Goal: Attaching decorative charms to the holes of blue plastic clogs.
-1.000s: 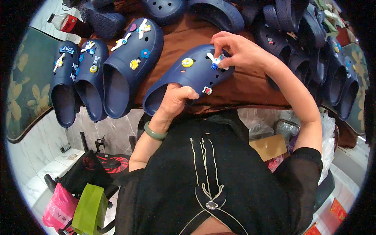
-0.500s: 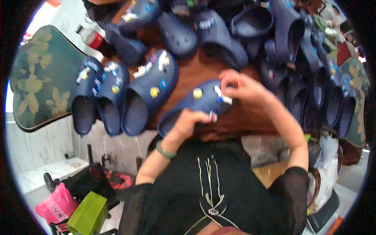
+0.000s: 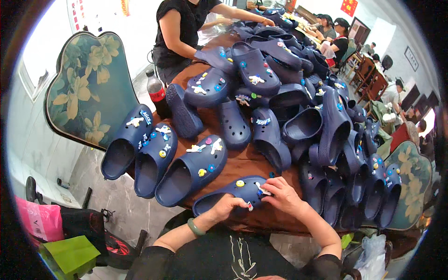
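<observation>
A navy foam clog (image 3: 247, 190) lies sideways on the brown tabletop in front of me, its toe to the right. My left hand (image 3: 224, 206) grips its near side, thumb stretched toward the toe. By that thumb's tip is a small red-and-white charm (image 3: 250, 206); whether it is pinched or fixed in the clog I cannot tell. My right hand (image 3: 283, 195) is closed at the toe, fingers pinching a white figure-shaped charm (image 3: 262, 189) against the upper. A round yellow charm (image 3: 240, 183) sits higher on the clog. The fingers partly hide the toe.
Left of my clog stand decorated navy clogs (image 3: 191, 170) in a row. A large heap of clogs (image 3: 275, 88) fills the table beyond and to the right. A dark drink bottle (image 3: 156, 88) stands near a floral chair back (image 3: 88, 84). Another person (image 3: 179, 32) reaches over the heap.
The view has tilted up, showing more of the heap and several people. My right hand has come down closer over the white charm; my left hand keeps its hold on the clog.
</observation>
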`<state>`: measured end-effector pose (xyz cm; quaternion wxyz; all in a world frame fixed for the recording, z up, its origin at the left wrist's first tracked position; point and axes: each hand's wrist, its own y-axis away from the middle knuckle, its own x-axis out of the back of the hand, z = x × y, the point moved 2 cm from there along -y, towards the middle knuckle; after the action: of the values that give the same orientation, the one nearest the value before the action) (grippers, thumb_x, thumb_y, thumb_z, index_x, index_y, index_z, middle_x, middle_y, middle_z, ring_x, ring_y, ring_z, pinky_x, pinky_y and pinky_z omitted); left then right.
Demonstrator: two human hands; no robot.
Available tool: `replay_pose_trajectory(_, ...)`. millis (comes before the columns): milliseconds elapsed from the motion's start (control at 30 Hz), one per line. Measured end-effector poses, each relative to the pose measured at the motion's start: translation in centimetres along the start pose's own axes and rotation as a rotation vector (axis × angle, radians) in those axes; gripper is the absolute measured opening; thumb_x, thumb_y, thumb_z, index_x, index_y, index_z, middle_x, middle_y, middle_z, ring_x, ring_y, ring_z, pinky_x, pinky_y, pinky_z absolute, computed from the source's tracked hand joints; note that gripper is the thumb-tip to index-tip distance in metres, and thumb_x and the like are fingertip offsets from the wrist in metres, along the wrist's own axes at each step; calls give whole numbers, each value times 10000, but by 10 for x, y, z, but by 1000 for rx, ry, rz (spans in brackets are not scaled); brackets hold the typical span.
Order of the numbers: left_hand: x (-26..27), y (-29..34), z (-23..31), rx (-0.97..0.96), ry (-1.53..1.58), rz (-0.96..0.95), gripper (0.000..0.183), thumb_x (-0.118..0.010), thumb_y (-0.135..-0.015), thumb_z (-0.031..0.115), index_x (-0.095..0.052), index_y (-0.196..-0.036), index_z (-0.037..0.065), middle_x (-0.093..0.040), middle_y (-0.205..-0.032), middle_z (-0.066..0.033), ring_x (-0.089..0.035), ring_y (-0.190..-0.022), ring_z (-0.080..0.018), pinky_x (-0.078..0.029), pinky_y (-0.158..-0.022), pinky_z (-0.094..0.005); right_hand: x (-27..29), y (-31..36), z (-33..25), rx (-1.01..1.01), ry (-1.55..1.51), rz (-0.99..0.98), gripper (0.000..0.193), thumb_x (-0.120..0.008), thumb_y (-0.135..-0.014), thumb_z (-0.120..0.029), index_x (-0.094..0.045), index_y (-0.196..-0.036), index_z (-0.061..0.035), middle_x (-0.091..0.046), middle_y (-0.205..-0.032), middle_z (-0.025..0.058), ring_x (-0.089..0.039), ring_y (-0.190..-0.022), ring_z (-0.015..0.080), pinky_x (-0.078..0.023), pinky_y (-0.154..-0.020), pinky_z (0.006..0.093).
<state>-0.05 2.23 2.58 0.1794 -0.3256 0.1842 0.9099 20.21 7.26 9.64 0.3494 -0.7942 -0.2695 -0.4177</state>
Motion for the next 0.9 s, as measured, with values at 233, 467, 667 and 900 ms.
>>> replay_pose_trajectory(233, 9, -2, -11, 31, -58, -2, 467, -603, -678, 1, -583, -1144, -21, -644, -1098, -82, -615, -1008, -196, -473, -920, -331, -16, 15, 21, -206, -128, 353, 210, -632, -816, 8, -638, -1025, -8, -635, -983, 156, -618, -905, 334, -513, -791, 381)
replay_pose_trajectory(467, 11, -11, -2, -96, -48, 129, 291, -595, -671, 20, -675, -945, -37, -682, -970, -108, -644, -913, -189, -484, -880, -325, -18, 18, 47, -685, -855, 457, 238, -523, -965, -178, -665, -967, 12, -641, -793, 7, -559, -679, 59, -450, -607, 227)
replay_pose_trajectory(667, 4, -18, 4, -124, 49, 106, 473, -583, -669, -48, -567, -1142, -45, -647, -1049, -100, -633, -950, -211, -484, -911, -329, -14, 17, 42, -222, 86, 610, 197, -685, -802, -32, -687, -998, -52, -625, -906, 46, -603, -775, 190, -497, -651, 288)
replay_pose_trajectory(900, -3, -5, 3, -124, 26, 122, 536, -584, -657, -59, -525, -1190, -40, -617, -1116, -96, -607, -1008, -197, -476, -918, -314, -36, 4, 20, 115, 511, 389, 236, -639, -690, -109, -677, -921, -82, -601, -915, 13, -572, -923, 186, -419, -843, 382)
